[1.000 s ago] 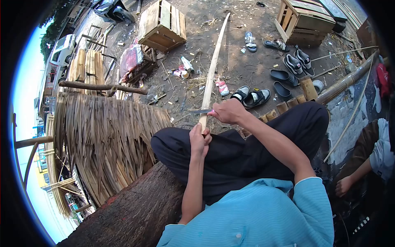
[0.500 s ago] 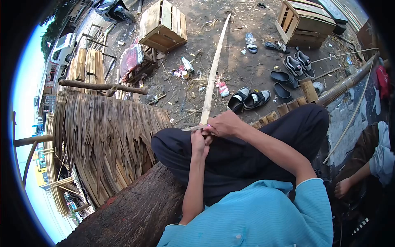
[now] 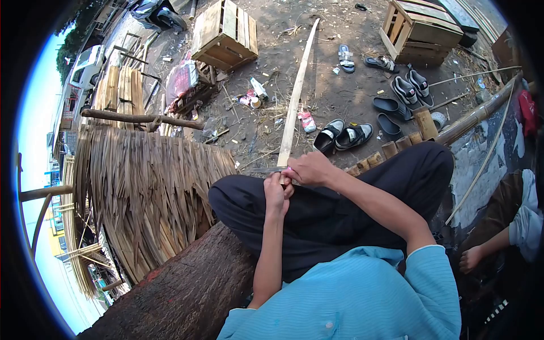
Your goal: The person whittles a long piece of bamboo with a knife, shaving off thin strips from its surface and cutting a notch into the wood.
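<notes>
Littered brown dirt yard [image 3: 362,93], two-handed grip

Left hand [image 3: 276,194] clamps the near end of a long, pale, flat wooden strip [image 3: 293,106], which stretches forward from the grip. Just ahead, the right hand [image 3: 311,169] clutches a thin, pink-handled metal knife [image 3: 271,169], set across the strip. Should the blade skid on the wood, it could nick the left fingers. Farther ahead, to the right, lies a crumpled red-and-white packet [image 3: 306,122], its print unreadable.

Two crates [image 3: 233,48] — scattered shoes [image 3: 354,136]; thatch [image 3: 153,184]
</notes>
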Motion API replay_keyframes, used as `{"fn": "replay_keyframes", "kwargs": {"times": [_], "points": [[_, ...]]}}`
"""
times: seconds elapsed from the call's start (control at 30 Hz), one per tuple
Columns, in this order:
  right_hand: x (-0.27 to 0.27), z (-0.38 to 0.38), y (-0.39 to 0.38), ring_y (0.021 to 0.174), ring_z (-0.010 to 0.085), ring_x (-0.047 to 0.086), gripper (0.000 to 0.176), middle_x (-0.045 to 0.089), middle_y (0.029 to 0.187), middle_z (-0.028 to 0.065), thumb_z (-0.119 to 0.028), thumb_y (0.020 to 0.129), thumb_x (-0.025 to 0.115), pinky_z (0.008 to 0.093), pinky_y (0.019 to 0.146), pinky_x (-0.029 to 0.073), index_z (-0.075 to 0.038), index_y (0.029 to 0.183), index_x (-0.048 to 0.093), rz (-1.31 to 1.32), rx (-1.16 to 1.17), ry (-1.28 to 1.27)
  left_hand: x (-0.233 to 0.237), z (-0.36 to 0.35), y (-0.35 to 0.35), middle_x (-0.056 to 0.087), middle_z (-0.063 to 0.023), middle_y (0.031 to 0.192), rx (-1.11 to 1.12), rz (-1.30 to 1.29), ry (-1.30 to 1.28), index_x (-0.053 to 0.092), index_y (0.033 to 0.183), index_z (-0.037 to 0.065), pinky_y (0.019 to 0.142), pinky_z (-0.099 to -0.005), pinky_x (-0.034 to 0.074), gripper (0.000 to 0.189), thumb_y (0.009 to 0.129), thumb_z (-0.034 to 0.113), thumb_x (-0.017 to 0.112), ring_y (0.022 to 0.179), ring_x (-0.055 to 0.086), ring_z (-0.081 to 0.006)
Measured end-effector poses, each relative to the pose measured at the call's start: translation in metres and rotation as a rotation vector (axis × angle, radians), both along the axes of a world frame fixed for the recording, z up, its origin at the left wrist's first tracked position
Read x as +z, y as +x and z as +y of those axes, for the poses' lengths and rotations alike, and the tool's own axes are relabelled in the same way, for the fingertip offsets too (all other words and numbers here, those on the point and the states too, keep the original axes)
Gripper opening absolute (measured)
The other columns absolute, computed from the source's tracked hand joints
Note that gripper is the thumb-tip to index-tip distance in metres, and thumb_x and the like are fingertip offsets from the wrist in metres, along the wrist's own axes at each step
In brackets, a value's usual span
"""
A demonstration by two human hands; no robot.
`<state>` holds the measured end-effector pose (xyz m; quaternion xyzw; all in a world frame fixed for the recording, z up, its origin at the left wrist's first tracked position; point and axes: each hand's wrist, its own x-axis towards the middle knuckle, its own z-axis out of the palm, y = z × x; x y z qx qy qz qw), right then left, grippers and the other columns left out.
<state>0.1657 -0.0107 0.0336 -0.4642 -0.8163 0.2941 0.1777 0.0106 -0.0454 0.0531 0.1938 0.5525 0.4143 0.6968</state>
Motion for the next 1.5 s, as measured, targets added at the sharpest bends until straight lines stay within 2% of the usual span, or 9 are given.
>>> {"fn": "replay_keyframes", "kwargs": {"times": [0.17, 0.23, 0.3, 0.37, 0.47, 0.6, 0.83, 1.23, 1.5], "points": [[0.013, 0.006, 0.007, 0.067, 0.0378, 0.065, 0.049, 0.065, 0.072, 0.0182, -0.049, 0.096, 0.039, 0.0477, 0.059, 0.05, -0.007, 0.081, 0.059, -0.039, 0.132, -0.01, -0.01, -0.004, 0.0, 0.044, -0.0015, 0.061, -0.017, 0.128, 0.008, 0.049, 0.087, 0.003, 0.036, -0.0223, 0.022, 0.023, 0.099, 0.018, 0.037, 0.037, 0.029, -0.0062], [-0.002, 0.01, 0.019, 0.061, 0.0356, 0.064, 0.044, 0.062, 0.063, 0.0171, -0.045, 0.096, 0.043, 0.0439, 0.052, 0.049, -0.007, 0.084, 0.061, -0.078, 0.07, 0.085, 0.002, -0.002, 0.004, 0.043, -0.0013, 0.061, -0.013, 0.115, 0.019, 0.048, 0.089, 0.003, 0.036, -0.0222, 0.022, 0.023, 0.1, 0.019, 0.036, 0.038, 0.028, -0.006], [-0.075, 0.042, 0.055, 0.063, 0.0348, 0.065, 0.047, 0.064, 0.066, 0.018, -0.045, 0.096, 0.041, 0.0429, 0.054, 0.051, -0.006, 0.092, 0.067, -0.379, -0.374, -0.164, 0.006, -0.008, 0.003, 0.043, -0.0012, 0.062, 0.011, 0.081, 0.024, 0.045, 0.09, 0.003, 0.036, -0.022, 0.022, 0.023, 0.101, 0.021, 0.036, 0.039, 0.028, -0.0058], [-0.087, 0.054, 0.09, 0.065, 0.0359, 0.066, 0.048, 0.064, 0.068, 0.0188, -0.044, 0.097, 0.041, 0.0444, 0.056, 0.052, -0.005, 0.097, 0.069, -0.431, -0.319, -0.173, 0.023, -0.008, 0.001, 0.043, -0.0016, 0.063, 0.022, 0.061, 0.025, 0.044, 0.089, 0.004, 0.037, -0.0217, 0.022, 0.023, 0.101, 0.021, 0.036, 0.039, 0.028, -0.0056], [-0.02, 0.045, 0.055, 0.068, 0.0377, 0.065, 0.049, 0.064, 0.069, 0.0193, -0.043, 0.097, 0.041, 0.0465, 0.057, 0.052, -0.003, 0.087, 0.068, -0.255, -0.463, -0.142, 0.018, -0.011, -0.002, 0.043, -0.0019, 0.063, 0.042, 0.027, 0.021, 0.045, 0.091, 0.003, 0.037, -0.0216, 0.022, 0.022, 0.101, 0.021, 0.036, 0.04, 0.028, -0.0056], [-0.008, 0.032, 0.04, 0.072, 0.0383, 0.066, 0.056, 0.066, 0.073, 0.0207, -0.047, 0.098, 0.036, 0.0494, 0.064, 0.052, -0.005, 0.08, 0.068, -0.175, -0.529, -0.142, 0.012, -0.004, 0.003, 0.044, -0.0023, 0.064, 0.01, 0.04, 0.012, 0.044, 0.093, 0.004, 0.036, -0.0215, 0.022, 0.021, 0.102, 0.022, 0.038, 0.04, 0.029, -0.0053], [0.006, 0.011, 0.022, 0.071, 0.0387, 0.064, 0.046, 0.064, 0.071, 0.019, -0.046, 0.097, 0.04, 0.0488, 0.063, 0.05, -0.007, 0.084, 0.062, -0.022, 0.059, -0.085, 0.001, -0.007, 0.007, 0.047, -0.0014, 0.064, -0.055, 0.117, 0.066, 0.046, 0.095, 0.005, 0.036, -0.0205, 0.023, 0.02, 0.102, 0.022, 0.038, 0.04, 0.032, -0.0044], [-0.012, 0.018, 0.016, 0.062, 0.035, 0.065, 0.055, 0.064, 0.065, 0.0177, -0.051, 0.095, 0.041, 0.0463, 0.053, 0.049, -0.005, 0.073, 0.062, -0.079, -0.214, 0.036, -0.003, 0.007, 0.007, 0.046, -0.0012, 0.063, -0.017, 0.097, 0.067, 0.045, 0.094, 0.005, 0.036, -0.0208, 0.022, 0.02, 0.102, 0.02, 0.036, 0.04, 0.03, -0.0038], [0.0, -0.009, 0.007, 0.061, 0.0364, 0.064, 0.051, 0.064, 0.065, 0.0173, -0.05, 0.095, 0.042, 0.0472, 0.056, 0.049, -0.006, 0.075, 0.06, 0.065, 0.065, 0.108, -0.012, -0.006, 0.006, 0.046, -0.0001, 0.061, -0.098, 0.261, 0.181, 0.047, 0.085, 0.006, 0.034, -0.0215, 0.021, 0.021, 0.101, 0.014, 0.037, 0.04, 0.032, -0.003]]}}
